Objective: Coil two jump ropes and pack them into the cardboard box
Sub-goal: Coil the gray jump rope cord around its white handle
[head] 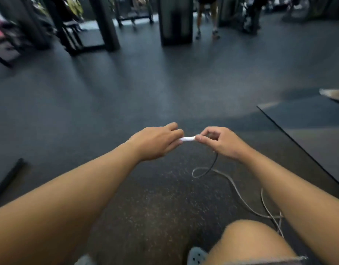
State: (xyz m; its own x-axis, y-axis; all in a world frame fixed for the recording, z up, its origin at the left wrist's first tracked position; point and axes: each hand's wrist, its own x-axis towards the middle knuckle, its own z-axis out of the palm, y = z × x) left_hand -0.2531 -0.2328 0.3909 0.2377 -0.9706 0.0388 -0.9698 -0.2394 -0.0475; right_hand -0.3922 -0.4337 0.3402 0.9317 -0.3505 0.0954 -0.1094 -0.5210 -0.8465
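Note:
A white jump rope handle [188, 138] is held level between both hands, above the dark speckled floor. My left hand [157, 142] grips its left end with curled fingers. My right hand [221, 142] pinches its right end between thumb and forefinger. A thin grey rope [231, 183] hangs from under my right hand, loops on the floor and trails back to the right past my knee. The cardboard box and the second rope are out of view.
A dark mat [306, 134] lies to the right, with a pale shoe [334, 94] at its far edge. A black bar [8, 177] lies on the floor at left. Gym machines and another person's legs [207, 18] stand far ahead. My knee [249, 240] is at bottom right.

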